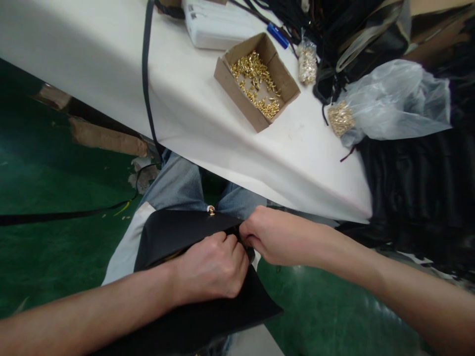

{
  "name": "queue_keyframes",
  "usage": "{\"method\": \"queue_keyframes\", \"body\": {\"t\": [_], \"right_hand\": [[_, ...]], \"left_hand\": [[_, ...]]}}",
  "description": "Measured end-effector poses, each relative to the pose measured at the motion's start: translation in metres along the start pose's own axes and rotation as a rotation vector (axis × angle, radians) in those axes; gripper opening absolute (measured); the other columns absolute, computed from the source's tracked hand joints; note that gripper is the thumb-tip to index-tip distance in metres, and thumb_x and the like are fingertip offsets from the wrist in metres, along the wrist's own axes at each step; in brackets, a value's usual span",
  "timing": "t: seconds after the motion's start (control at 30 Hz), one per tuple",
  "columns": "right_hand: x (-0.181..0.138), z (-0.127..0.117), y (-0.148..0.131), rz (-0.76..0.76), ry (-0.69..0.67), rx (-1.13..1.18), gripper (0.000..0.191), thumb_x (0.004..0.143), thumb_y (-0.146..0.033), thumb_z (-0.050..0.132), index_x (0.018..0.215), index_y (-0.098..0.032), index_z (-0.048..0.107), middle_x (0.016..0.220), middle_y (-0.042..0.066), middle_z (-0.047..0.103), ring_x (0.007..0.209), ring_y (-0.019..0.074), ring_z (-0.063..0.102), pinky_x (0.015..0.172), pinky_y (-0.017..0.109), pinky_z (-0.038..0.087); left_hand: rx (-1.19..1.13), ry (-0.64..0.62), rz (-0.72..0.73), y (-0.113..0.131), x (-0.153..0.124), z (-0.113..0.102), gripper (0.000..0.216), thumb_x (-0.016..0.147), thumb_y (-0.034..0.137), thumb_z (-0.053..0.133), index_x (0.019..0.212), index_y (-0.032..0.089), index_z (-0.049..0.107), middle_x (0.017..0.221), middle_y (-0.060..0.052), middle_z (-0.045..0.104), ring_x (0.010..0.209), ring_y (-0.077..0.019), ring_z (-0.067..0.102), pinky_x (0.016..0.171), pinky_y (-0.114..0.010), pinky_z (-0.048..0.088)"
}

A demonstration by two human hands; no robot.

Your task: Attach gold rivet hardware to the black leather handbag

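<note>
A black bag that looks like leather lies across my lap, with a small gold stud on its far panel. My left hand is closed in a fist at the bag's opening, knuckles up. Right beside it, my right hand pinches the bag's edge at the right end of the opening. The fingertips of both hands are hidden, so any small part between them cannot be made out. A wide black flap spreads below my hands.
On the white table stands a cardboard box of small gold studs. Near it are a blue pen, a white case, a small bag of beads or fittings and a clear plastic bag. A black strap hangs over the edge.
</note>
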State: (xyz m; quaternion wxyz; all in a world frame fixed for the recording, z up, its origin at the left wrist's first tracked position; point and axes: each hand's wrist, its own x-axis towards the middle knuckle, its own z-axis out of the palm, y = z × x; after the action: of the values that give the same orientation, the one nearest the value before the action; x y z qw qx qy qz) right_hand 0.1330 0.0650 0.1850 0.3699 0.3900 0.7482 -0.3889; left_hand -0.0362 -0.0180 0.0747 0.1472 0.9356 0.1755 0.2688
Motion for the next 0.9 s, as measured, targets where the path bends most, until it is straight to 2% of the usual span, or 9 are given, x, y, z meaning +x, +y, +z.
{"method": "queue_keyframes", "body": {"t": [0.17,0.27,0.4,0.53,0.7,0.9], "right_hand": [[0.0018,-0.0004,0.0028,-0.078,-0.063,0.002,0.022,0.091,0.001,0.060,0.082,-0.014,0.074,0.079,0.008,0.079,0.061,0.0157,0.053,0.058,0.031,0.027],[0.0009,0.0017,0.0072,-0.097,-0.033,0.027,0.022,0.091,0.001,0.060,0.083,-0.013,0.074,0.080,0.008,0.079,0.063,0.0155,0.054,0.059,0.031,0.028],[-0.0004,0.0047,0.0088,-0.041,0.089,0.134,0.022,0.091,-0.002,0.060,0.080,-0.014,0.075,0.079,0.007,0.079,0.065,0.0147,0.058,0.061,0.028,0.032],[0.0009,0.0050,0.0060,0.033,0.095,0.112,0.020,0.083,-0.001,0.064,0.072,-0.015,0.074,0.068,0.004,0.074,0.057,0.0133,0.050,0.058,0.030,0.029],[-0.0002,0.0000,0.0052,-0.118,0.011,0.094,0.023,0.089,0.000,0.061,0.076,-0.014,0.074,0.076,0.006,0.078,0.065,0.0148,0.056,0.063,0.028,0.034],[-0.0032,0.0023,0.0048,-0.090,0.029,0.066,0.024,0.092,0.000,0.059,0.079,-0.014,0.073,0.078,0.008,0.079,0.067,0.0168,0.060,0.060,0.029,0.032]], "left_hand": [[-0.012,0.019,-0.013,0.0022,-0.0026,0.0015,0.017,0.102,0.013,0.058,0.087,0.016,0.065,0.075,-0.006,0.064,0.063,-0.0239,0.059,0.054,-0.041,0.040],[-0.017,0.021,-0.019,-0.0001,-0.0007,0.0005,0.016,0.102,0.013,0.059,0.087,0.015,0.065,0.075,-0.006,0.066,0.064,-0.0240,0.060,0.054,-0.040,0.042],[-0.001,0.022,-0.025,-0.0031,0.0025,-0.0015,0.014,0.100,0.012,0.060,0.087,0.015,0.066,0.076,-0.006,0.067,0.065,-0.0245,0.060,0.054,-0.041,0.043],[0.007,0.032,-0.013,-0.0013,0.0027,-0.0016,0.016,0.100,0.012,0.060,0.085,0.015,0.066,0.074,-0.006,0.066,0.063,-0.0239,0.059,0.053,-0.040,0.041],[-0.021,0.023,-0.028,0.0015,-0.0006,-0.0009,0.015,0.099,0.012,0.061,0.085,0.016,0.065,0.075,-0.005,0.066,0.065,-0.0239,0.060,0.054,-0.040,0.043],[-0.008,0.010,-0.022,0.0008,-0.0016,-0.0004,0.013,0.101,0.011,0.060,0.089,0.015,0.064,0.077,-0.006,0.067,0.067,-0.0238,0.062,0.056,-0.039,0.043]]}}
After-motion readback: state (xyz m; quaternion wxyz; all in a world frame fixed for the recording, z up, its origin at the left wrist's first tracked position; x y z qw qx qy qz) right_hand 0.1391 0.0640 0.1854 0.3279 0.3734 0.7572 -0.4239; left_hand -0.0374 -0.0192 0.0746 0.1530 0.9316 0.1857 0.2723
